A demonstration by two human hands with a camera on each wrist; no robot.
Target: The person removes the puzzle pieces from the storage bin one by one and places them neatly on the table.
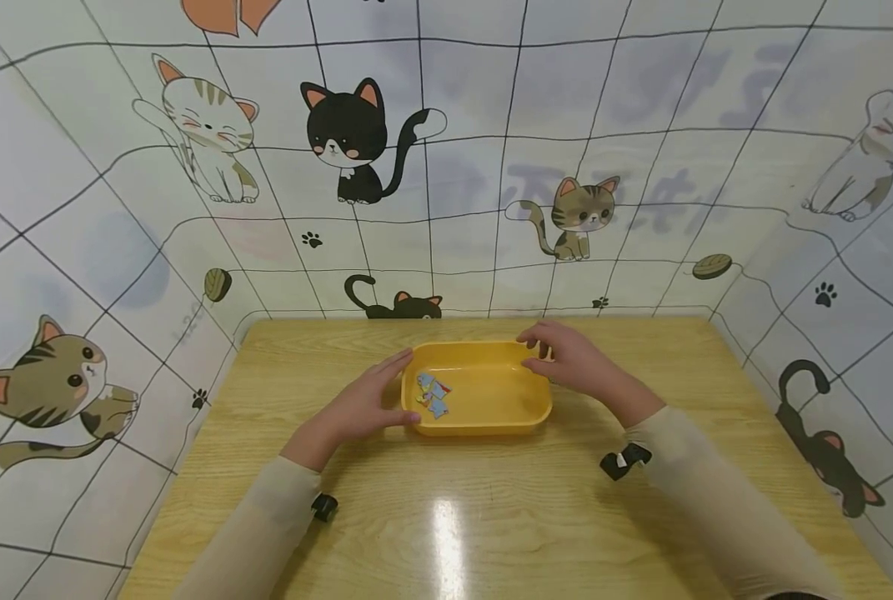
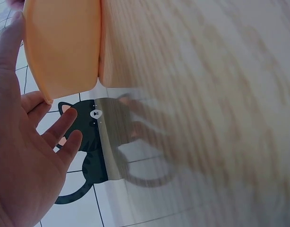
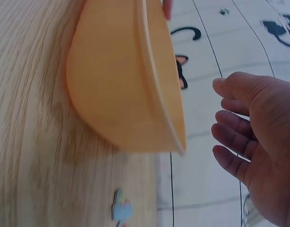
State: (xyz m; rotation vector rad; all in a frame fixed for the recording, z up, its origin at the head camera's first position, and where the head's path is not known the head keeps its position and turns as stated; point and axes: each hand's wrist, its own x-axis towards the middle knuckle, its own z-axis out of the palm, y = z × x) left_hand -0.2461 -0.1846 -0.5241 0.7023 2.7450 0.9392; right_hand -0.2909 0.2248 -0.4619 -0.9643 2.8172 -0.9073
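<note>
A shallow yellow plastic tub (image 1: 484, 408) sits on the wooden table. Several small pale-blue, puzzle-like cutouts (image 1: 433, 395) lie inside it at the left end. My left hand (image 1: 358, 404) grips that end, thumb at the front rim and fingers at the back corner; the left wrist view shows fingers (image 2: 38, 101) meeting the rim. Over the right end in the head view, my right hand (image 1: 566, 358) has loosely bent fingers. The right wrist view shows the right hand (image 3: 263, 127) apart from the tub's rim, holding nothing.
Another small light-blue cutout (image 3: 121, 211) lies on the table outside the tub in the right wrist view. A wall covering (image 1: 476, 108) printed with cats and grid lines encloses the wooden table (image 1: 386, 517) at the back and both sides.
</note>
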